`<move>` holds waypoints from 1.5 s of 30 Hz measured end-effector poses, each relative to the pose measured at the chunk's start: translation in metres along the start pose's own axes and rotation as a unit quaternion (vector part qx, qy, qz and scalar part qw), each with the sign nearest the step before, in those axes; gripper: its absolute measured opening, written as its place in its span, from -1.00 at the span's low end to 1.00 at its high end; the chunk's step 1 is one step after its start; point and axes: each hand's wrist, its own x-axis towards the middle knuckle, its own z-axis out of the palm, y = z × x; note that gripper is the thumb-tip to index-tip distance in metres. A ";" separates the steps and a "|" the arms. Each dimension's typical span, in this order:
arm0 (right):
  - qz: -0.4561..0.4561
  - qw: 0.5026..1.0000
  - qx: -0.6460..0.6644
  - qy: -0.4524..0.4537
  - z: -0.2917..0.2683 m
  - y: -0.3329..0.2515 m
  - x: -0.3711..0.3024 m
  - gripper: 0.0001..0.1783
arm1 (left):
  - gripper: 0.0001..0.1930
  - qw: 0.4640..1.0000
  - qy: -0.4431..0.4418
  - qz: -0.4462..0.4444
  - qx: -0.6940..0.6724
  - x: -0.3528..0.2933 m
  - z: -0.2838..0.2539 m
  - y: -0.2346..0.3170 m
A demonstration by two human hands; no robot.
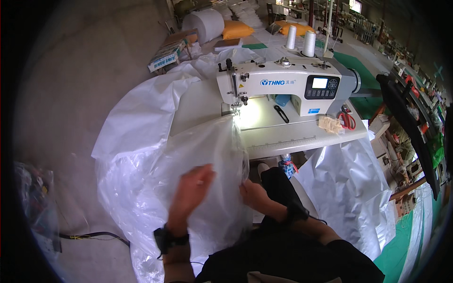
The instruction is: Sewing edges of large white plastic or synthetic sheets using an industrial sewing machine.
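A clear plastic sheet (203,146) runs from under the needle of the white sewing machine (264,78) down over my lap. Its right edge is pinched in the closed fingers of my right hand (255,195), below the front of the machine table. My left hand (191,191), a little blurred, is over the sheet to the left, fingers stretched out and holding nothing. Whether its palm touches the plastic I cannot tell. White sheeting (137,108) spreads under and beside the clear layer, hanging off the table's left side. The machine's lamp lights the needle area.
Black thread snips (281,113), a beige cloth scrap (330,124) and red-handled scissors (348,120) lie on the machine bed. Two white thread cones (309,44) stand behind. Silvery sheeting (347,188) hangs at the right. A black cable (101,233) crosses the floor at left.
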 end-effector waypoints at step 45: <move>-0.011 0.961 -0.276 0.000 -0.030 -0.018 0.012 -0.18 | -0.84 0.984 -0.003 0.133 0.120 -0.029 0.081 -0.035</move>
